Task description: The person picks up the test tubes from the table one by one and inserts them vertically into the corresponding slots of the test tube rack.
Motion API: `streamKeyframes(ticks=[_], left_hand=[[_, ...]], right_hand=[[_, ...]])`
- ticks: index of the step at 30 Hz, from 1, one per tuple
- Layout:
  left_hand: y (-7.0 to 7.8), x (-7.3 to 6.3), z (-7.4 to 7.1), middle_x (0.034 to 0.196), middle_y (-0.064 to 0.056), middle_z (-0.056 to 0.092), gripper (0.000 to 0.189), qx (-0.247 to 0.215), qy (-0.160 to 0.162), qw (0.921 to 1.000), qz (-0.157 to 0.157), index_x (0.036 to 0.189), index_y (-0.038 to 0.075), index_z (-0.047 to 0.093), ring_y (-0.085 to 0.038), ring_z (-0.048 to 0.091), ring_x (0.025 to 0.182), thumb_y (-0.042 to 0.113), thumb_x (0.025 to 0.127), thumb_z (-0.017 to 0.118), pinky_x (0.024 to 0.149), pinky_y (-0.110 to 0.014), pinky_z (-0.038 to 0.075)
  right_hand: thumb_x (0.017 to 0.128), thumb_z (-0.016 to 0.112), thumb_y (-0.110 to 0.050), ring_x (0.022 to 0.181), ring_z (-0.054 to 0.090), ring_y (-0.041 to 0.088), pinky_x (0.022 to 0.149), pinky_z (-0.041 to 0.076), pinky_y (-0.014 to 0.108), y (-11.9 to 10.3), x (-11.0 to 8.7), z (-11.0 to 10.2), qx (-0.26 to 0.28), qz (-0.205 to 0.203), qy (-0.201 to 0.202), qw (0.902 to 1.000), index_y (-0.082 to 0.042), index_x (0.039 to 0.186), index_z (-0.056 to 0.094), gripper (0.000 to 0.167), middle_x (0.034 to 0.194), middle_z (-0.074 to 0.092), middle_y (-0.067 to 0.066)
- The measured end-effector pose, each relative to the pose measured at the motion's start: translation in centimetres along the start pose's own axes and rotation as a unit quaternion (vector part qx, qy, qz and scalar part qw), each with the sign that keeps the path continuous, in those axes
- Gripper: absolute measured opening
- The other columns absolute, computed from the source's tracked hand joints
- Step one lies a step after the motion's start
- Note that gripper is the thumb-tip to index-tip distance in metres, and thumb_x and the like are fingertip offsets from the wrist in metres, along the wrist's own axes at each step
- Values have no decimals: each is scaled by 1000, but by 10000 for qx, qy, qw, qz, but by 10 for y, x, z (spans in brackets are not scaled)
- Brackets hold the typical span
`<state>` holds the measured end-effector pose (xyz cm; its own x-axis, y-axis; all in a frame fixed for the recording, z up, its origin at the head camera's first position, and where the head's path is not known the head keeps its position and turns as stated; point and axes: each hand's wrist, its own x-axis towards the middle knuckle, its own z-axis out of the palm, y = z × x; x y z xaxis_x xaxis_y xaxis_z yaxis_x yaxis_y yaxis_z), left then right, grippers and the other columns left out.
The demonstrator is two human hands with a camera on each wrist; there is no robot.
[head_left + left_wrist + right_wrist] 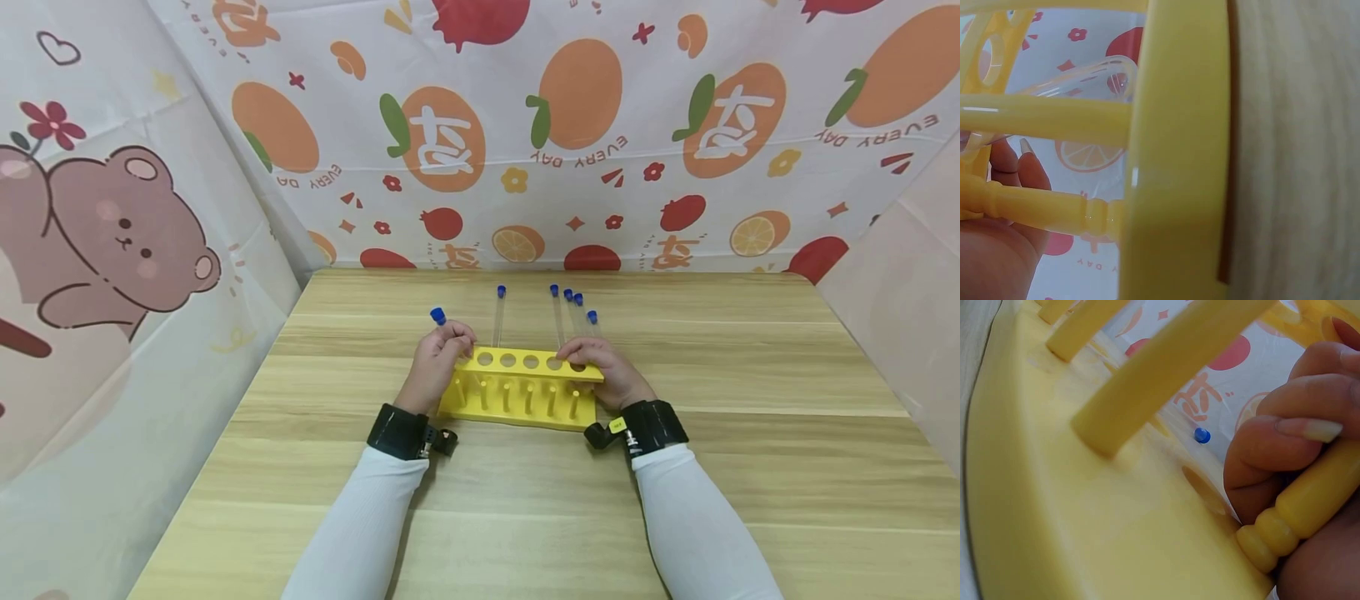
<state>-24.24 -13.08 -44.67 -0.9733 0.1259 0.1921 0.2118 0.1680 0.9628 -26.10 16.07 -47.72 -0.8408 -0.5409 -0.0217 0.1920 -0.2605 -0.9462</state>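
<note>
A yellow test tube rack (517,421) stands on the wooden table in front of the person. At its left end, the left hand (437,367) pinches a clear test tube with a blue cap (438,316). In the left wrist view, the rounded lower end of that test tube (1119,72) shows between the rack's upper and lower plates, behind a post. The right hand (613,375) grips the rack's right end, its fingers curled round the end post (1316,494). Fingers partly hide the upper plate's outermost holes.
Behind the rack, a blue-capped test tube (499,317) lies on the table (510,517). Several more capped tubes (557,312) lie farther right, their near ends hidden by the rack and right hand. A fruit-printed cloth (525,200) hangs along the table's far edge.
</note>
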Motion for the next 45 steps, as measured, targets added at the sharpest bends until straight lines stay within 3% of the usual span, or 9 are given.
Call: streamKeyframes(ticks=[6, 13, 22, 28, 40, 45], left_hand=[[-2, 2, -1, 93, -12, 57, 28, 68, -64, 10000, -11, 98, -5, 59, -22, 53, 89, 18, 103, 42, 85, -34, 43], [0, 3, -3, 100, -22, 59, 29, 183, -181, 9996, -128, 103, -12, 58, -19, 53, 90, 12, 103, 42, 85, -31, 42], [32, -7, -1, 102, -24, 58, 31, 389, -249, 9989, -128, 105, -10, 58, -18, 52, 90, 19, 105, 45, 84, -28, 43], [37, -10, -1, 105, -20, 60, 32, 783, -290, 9963, -179, 108, -4, 61, -24, 51, 96, 25, 104, 48, 86, -33, 43], [36, -10, -2, 99, -17, 58, 29, 942, -342, 9949, 65, 107, -3, 60, -22, 50, 92, 20, 106, 44, 81, -29, 41], [15, -3, -3, 105, -18, 60, 31, 752, -335, 9966, -99, 111, -2, 63, -23, 50, 95, 24, 105, 46, 84, -34, 42]], right_hand=[[93, 45, -4, 65, 53, 7, 57, 48, 20, -1, 0, 1, 3, 13, 15, 10000, -19, 86, 74, 33, 93, 64, -6], [93, 44, -3, 65, 54, 7, 56, 48, 20, -1, 0, 0, 7, 5, -7, 10000, -19, 86, 74, 34, 94, 63, -6], [93, 44, -3, 60, 52, 8, 54, 46, 20, 0, 2, -2, 19, -55, -60, 10000, -18, 87, 74, 34, 96, 62, -5], [93, 45, -3, 60, 53, 8, 54, 46, 20, 0, 3, -1, 58, -31, -39, 10000, -18, 87, 74, 33, 95, 63, -6], [93, 44, -3, 66, 54, 7, 55, 48, 20, -2, 2, 1, -18, 12, 40, 10000, -19, 86, 73, 34, 97, 61, -5], [93, 44, -3, 65, 53, 8, 54, 47, 20, -2, 2, 1, -10, 9, 29, 10000, -19, 86, 73, 34, 97, 61, -4]])
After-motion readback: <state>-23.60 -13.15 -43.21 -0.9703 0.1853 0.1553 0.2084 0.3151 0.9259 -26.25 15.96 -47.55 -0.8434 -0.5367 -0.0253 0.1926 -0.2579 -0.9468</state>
